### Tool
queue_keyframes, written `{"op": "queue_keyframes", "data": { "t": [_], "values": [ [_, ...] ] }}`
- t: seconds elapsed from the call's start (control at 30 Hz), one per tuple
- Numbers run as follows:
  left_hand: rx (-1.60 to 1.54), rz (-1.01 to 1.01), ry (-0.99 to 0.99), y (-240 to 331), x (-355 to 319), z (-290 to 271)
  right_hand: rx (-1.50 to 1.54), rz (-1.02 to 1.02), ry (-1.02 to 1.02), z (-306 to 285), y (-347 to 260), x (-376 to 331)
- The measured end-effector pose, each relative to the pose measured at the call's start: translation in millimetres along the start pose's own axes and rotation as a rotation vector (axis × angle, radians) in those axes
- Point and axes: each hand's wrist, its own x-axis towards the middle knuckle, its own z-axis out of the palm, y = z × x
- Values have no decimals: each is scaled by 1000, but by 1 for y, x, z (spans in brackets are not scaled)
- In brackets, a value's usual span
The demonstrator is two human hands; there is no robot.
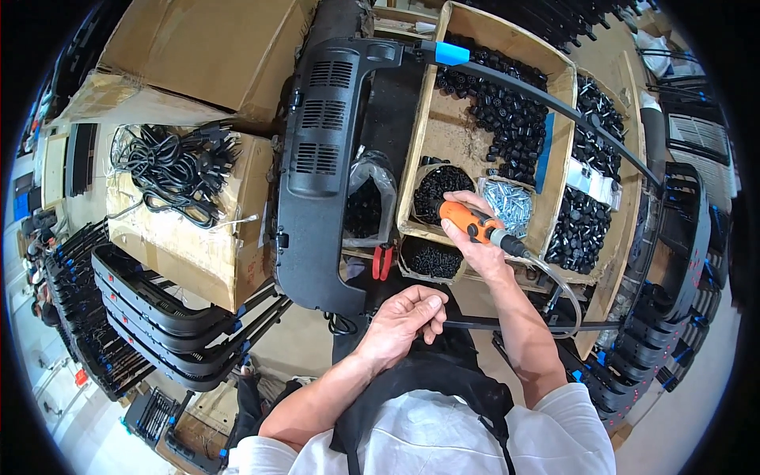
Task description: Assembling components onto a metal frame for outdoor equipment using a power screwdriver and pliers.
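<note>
My right hand (pixel 484 255) is wrapped round an orange air screwdriver (pixel 465 218) with a dark end and a clear hose (pixel 576 305). Its nose points at the small black screws (pixel 434 188) in a tub; the very tip is hard to make out. My left hand (pixel 402 323) is curled, thumb over fingers, beside the lower corner of a black plastic frame (pixel 307 237) with vent slots. Whatever the left fingers may hold is hidden. Thin dark rails run from this frame to the right, and blue tape (pixel 452 54) marks the upper one.
A wooden tray (pixel 421 119) carries black knobs (pixel 514 119) and silver screws (pixel 507 204). Red-handled pliers (pixel 382 262) hang below a plastic bag of black parts (pixel 366 210). Black cables (pixel 178 166) lie on a carton (pixel 182 253) at left. Stacked black frames (pixel 158 317) stand on both sides.
</note>
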Motion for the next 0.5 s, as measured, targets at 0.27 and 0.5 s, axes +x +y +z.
{"op": "queue_keyframes", "data": {
  "t": [0.27,0.5],
  "values": [
    [-24,-10,23,-1,-1,-3,44,-5,15,8,1,4],
    [-42,18,29,-2,2,-6,37,-18,17,7,4,4]
  ]
}}
